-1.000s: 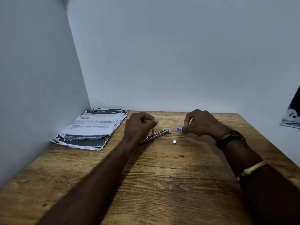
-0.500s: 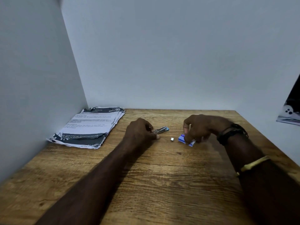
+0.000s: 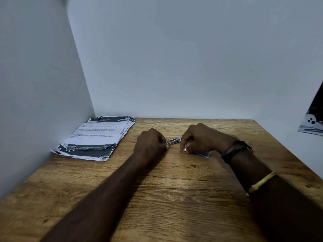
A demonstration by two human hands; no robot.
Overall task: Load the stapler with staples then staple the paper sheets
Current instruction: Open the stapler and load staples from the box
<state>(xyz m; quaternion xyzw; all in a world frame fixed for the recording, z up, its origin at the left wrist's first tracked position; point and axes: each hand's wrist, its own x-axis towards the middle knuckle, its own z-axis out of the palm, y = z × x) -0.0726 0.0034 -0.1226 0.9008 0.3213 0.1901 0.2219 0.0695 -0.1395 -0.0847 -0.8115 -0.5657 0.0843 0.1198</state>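
Note:
A small metal stapler [image 3: 173, 141] lies on the wooden table [image 3: 174, 198] at its middle, and my left hand [image 3: 150, 144] grips its near end with curled fingers. Just right of it, my right hand [image 3: 201, 137] pinches a small silver block of staples [image 3: 185, 150] against the table between thumb and forefinger. A blue staple box [image 3: 204, 154] peeks out from under that hand. A stack of printed paper sheets [image 3: 97, 137] rests at the back left by the wall.
Grey walls close the table on the left and at the back. The table's right edge runs diagonally on the right. A dark printed sheet [image 3: 312, 123] hangs at the far right.
My right hand set the blue box down on the table, then moved left and took the staple block between its fingers. My left hand lowered the stapler flat onto the table.

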